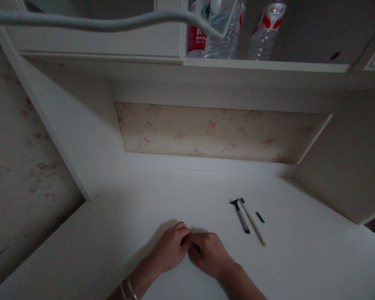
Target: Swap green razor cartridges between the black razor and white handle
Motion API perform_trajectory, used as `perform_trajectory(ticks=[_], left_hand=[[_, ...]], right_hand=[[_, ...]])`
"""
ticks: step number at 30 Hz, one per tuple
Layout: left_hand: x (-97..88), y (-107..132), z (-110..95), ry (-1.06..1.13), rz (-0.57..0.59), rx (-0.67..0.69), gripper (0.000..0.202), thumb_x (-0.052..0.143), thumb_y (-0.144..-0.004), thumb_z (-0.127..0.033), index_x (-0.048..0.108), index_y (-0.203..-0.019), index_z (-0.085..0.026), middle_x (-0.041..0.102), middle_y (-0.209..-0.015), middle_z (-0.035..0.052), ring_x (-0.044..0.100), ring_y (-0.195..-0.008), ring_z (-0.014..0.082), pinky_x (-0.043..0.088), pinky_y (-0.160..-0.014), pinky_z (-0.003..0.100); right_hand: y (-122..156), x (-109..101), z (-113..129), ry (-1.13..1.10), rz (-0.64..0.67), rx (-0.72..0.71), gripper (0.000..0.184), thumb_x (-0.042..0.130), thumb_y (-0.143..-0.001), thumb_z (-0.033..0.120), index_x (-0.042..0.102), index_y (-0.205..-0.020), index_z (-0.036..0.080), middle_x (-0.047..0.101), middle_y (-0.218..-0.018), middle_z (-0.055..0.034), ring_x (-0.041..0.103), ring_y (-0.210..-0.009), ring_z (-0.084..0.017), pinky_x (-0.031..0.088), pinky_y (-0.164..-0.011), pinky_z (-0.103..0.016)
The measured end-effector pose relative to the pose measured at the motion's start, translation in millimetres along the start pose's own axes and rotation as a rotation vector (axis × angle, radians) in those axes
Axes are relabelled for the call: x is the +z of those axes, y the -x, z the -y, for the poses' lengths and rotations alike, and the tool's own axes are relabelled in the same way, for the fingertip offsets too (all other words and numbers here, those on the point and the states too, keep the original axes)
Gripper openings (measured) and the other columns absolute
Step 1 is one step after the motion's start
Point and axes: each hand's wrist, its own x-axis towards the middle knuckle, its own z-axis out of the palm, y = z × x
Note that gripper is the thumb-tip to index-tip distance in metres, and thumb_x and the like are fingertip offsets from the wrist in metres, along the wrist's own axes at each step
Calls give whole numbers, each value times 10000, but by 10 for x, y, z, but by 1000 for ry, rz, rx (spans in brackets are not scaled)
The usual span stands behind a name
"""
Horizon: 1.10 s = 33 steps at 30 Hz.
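Observation:
My left hand (170, 248) and my right hand (209, 252) rest together low on the white desk top (118, 233), fingers curled and touching each other. They pinch something small and dark between them; I cannot make out what it is. To their right, apart from both hands, lie a dark razor-like tool (241, 216), a thin pale stick (253, 223) and a small dark cap-like piece (260, 217). Bracelets circle my left wrist.
The desk sits in a white alcove with a flowered back panel (212, 133) and side walls. A shelf (262, 64) above holds plastic water bottles (225, 29). A grey cable (112, 23) crosses the top. Flowered wallpaper is at the left.

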Motion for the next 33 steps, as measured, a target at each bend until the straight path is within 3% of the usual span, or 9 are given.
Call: perform_trajectory(ticks=[33], left_hand=[[3,3,20,30,-6,8,187,450,-804,-93,599,-748,-190,573,-834,4,542,-802,134,403,-712,232]], right_hand=[[-5,-49,32,-12,4,-11,219,459,-781,142,626,-884,237,708,-838,2,656,-759,-173,419,-678,-225]])
